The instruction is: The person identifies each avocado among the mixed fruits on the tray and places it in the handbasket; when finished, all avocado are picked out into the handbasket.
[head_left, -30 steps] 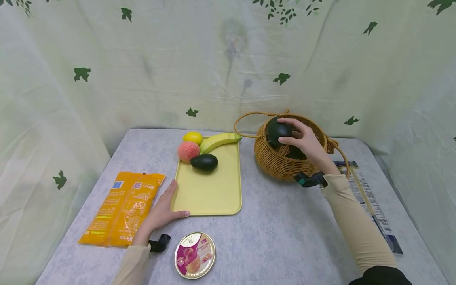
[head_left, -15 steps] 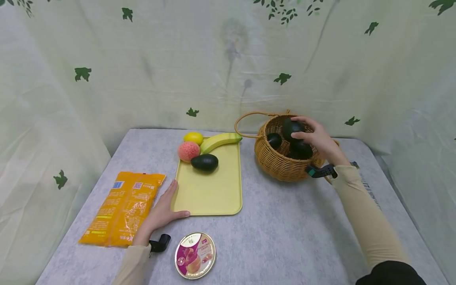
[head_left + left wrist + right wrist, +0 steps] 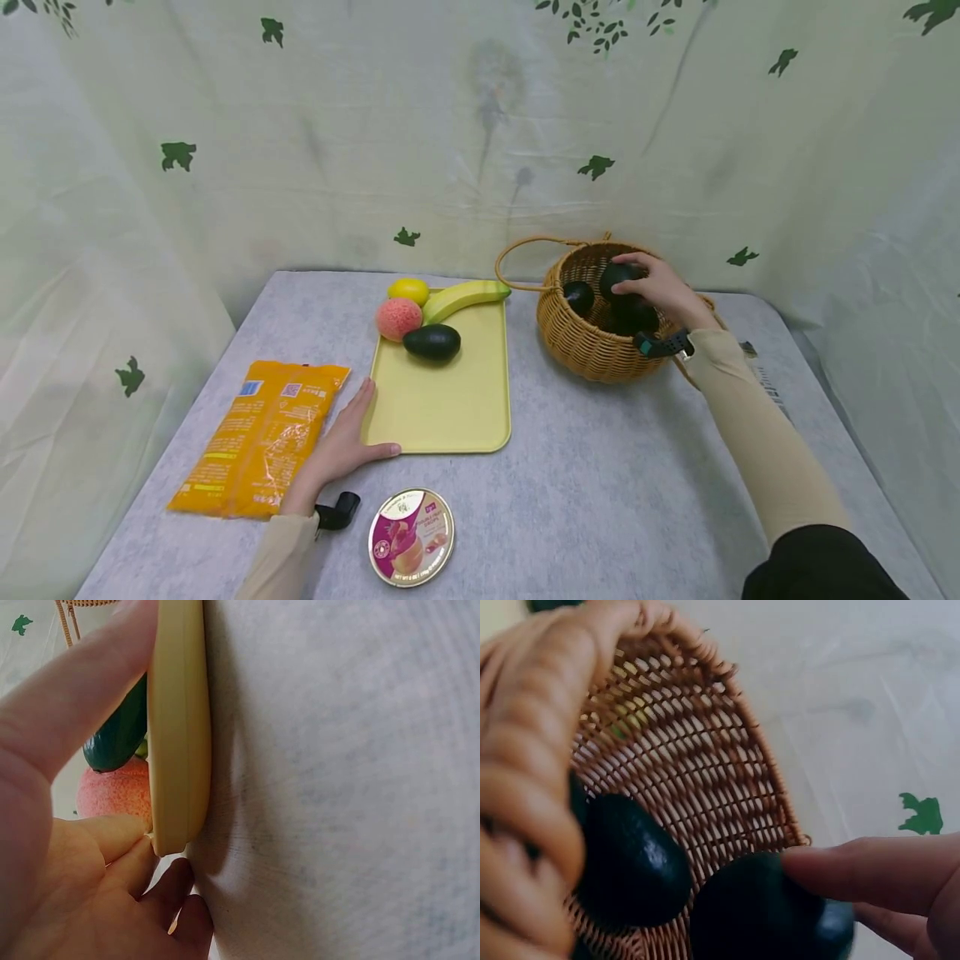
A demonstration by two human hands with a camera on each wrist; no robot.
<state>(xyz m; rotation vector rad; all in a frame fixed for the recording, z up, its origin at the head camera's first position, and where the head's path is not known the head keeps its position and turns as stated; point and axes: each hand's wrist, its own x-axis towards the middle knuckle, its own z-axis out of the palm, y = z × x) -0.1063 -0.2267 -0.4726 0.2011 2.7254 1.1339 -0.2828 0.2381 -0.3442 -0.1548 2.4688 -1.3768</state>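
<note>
My right hand (image 3: pixel 663 293) holds a dark green avocado (image 3: pixel 617 277) inside the wicker basket (image 3: pixel 577 354), thumb and fingers about it. Two more avocados lie in the basket, one (image 3: pixel 577 297) to the left and another (image 3: pixel 632 317) nearer the front. In the right wrist view the thumb presses the held avocado (image 3: pixel 757 915), beside another avocado (image 3: pixel 634 862). My left hand (image 3: pixel 337 450) rests with spread fingers at the near-left corner of the yellow tray (image 3: pixel 450 408), its thumb along the front edge. An avocado (image 3: pixel 432 343) sits on that tray.
At the tray's far end are a lemon (image 3: pixel 408 290), a pink peach-like fruit (image 3: pixel 398 319) and a banana (image 3: pixel 465 298). An orange bag (image 3: pixel 258 442) lies left of the tray. A round tin (image 3: pixel 411 537) is in front. Printed paper (image 3: pixel 765 379) lies partly behind the right arm.
My right hand has carried the avocado rightward from the basket's left rim and down into the basket, against the others. My left hand stays at the tray corner.
</note>
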